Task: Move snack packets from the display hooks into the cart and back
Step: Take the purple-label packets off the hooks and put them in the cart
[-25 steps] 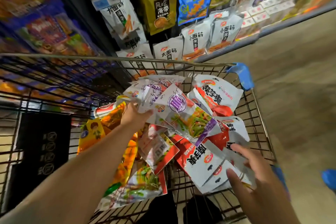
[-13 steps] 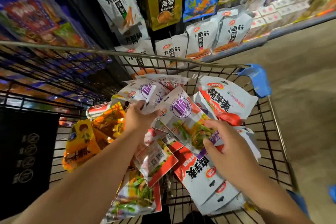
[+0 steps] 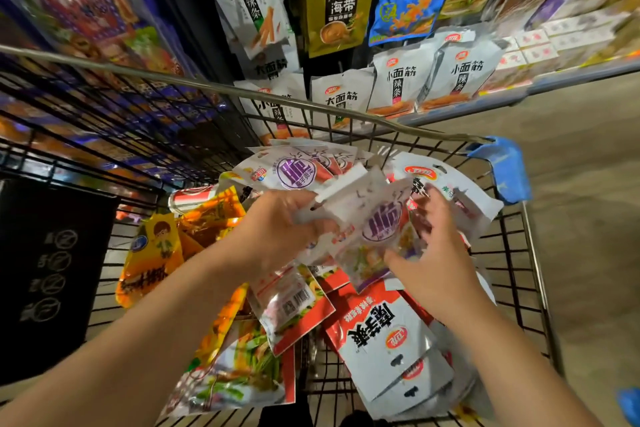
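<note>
A wire shopping cart [image 3: 349,116] holds a heap of snack packets. Over it, my left hand [image 3: 277,236] grips a bunch of white packets with purple round logos [image 3: 377,218]; one more of that kind [image 3: 294,170] fans out behind. My right hand [image 3: 433,253] has its fingers on the right edge of the front packet of the bunch. White-and-red packets [image 3: 384,340] lie at the cart's near right, orange and yellow packets [image 3: 156,253] at its left. More packets hang on the display hooks [image 3: 341,3] beyond the cart.
A blue plastic corner [image 3: 502,170] caps the cart's far right rim. A black sign panel [image 3: 52,270] stands on the left. Shelves with small boxes [image 3: 554,42] run along the right. Bare floor [image 3: 588,184] lies right of the cart.
My right hand rose from the cart's near right up to the bunch in my left hand and took hold of its front packet. The bunch lifted slightly.
</note>
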### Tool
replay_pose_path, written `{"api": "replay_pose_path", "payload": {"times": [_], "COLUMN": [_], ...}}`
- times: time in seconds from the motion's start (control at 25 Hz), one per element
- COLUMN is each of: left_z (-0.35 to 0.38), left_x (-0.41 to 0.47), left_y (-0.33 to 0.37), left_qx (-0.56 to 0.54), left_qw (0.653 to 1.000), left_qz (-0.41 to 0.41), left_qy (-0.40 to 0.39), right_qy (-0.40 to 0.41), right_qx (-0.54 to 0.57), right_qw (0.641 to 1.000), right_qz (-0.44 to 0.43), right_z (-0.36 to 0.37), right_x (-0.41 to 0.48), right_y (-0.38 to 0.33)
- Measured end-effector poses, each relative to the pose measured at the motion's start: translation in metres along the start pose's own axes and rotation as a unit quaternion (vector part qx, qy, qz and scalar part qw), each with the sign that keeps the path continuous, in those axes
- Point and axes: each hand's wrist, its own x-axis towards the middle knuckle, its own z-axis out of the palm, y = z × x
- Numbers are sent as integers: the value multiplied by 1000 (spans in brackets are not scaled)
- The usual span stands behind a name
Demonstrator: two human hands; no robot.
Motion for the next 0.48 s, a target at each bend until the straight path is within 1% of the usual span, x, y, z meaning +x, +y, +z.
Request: {"api": "replay_pose_path", "payload": {"times": [0.08,0.16,0.2,0.24,0.32,0.36,0.4,0.44,0.48], "left_z": [-14,-24,-28,-33,-39,-41,-41,-39,-36], "left_x": [-14,-20,-22,-23,-24,-25,-27,-30,-35], "left_y": [23,40,47,52,55,55,55,54,53], "left_qx": [29,45,57,70,83,84,88,75,26], "left_qw": [995,985,980,977,974,975,979,988,997], "left_qz": [30,61,70,71,58,52,50,49,39], "left_qy": [-94,-158,-176,-188,-203,-198,-175,-128,-55], "right_qy": [-32,-70,-74,-74,-94,-102,-100,-79,-48], "right_qx": [9,-4,7,43,116,115,101,90,97], "right_qw": [999,997,996,995,988,988,990,992,993], "right_qz": [0,-35,-54,-56,-25,-14,-22,-34,-41], "right_z": [-4,-5,-3,-1,4,6,7,8,6], "right_x": [-1,-3,-3,-4,-9,-14,-22,-29,-37], "right_y": [-6,-13,-12,-11,-8,-6,-7,-5,-5]}}
